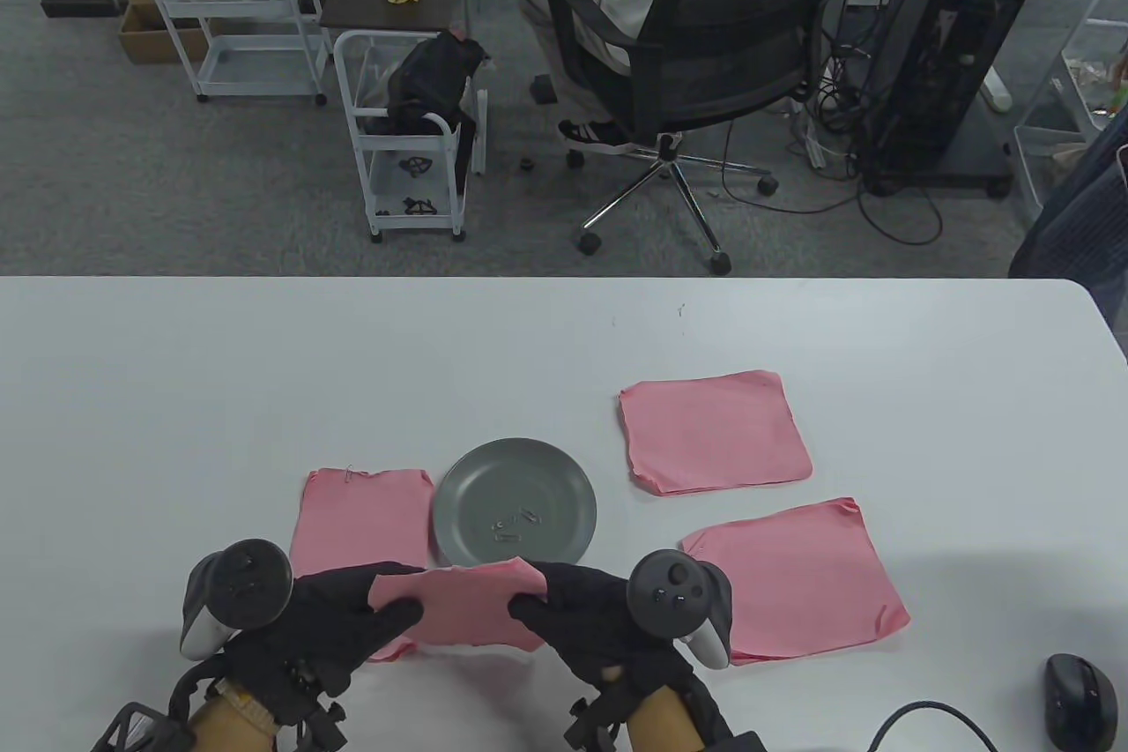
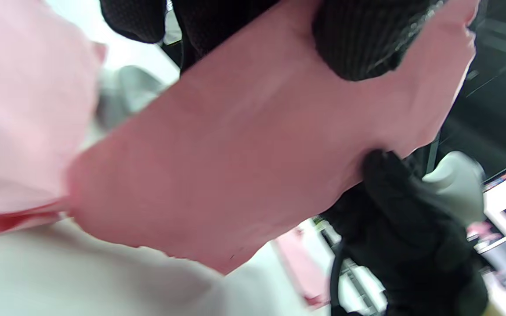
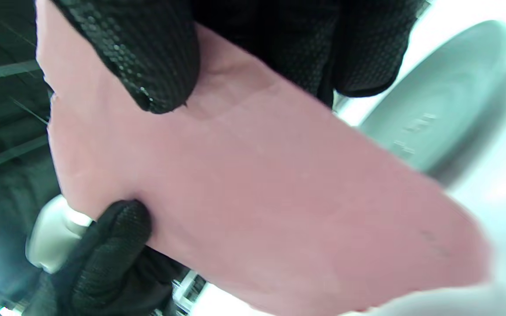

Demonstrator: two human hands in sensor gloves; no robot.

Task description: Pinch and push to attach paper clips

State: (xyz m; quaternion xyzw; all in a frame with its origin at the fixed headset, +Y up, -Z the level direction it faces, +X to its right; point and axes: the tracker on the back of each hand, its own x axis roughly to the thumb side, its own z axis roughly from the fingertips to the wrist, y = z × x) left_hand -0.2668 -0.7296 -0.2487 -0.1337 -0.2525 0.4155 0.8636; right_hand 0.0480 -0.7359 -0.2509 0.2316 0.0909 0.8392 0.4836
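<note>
Currently: my left hand (image 1: 339,615) and right hand (image 1: 586,615) each pinch an end of the folded pink cloth square (image 1: 463,606), lifted just before the grey round plate (image 1: 564,483) holding small metal paper clips (image 1: 514,523). I'd keep layers aligned, then fetch a clip.

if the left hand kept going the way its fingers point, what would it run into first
Likely the right hand. The left hand points rightward across the held pink cloth, which both hands pinch, and the right's fingertips face it. Height is hard to judge from above.
</note>
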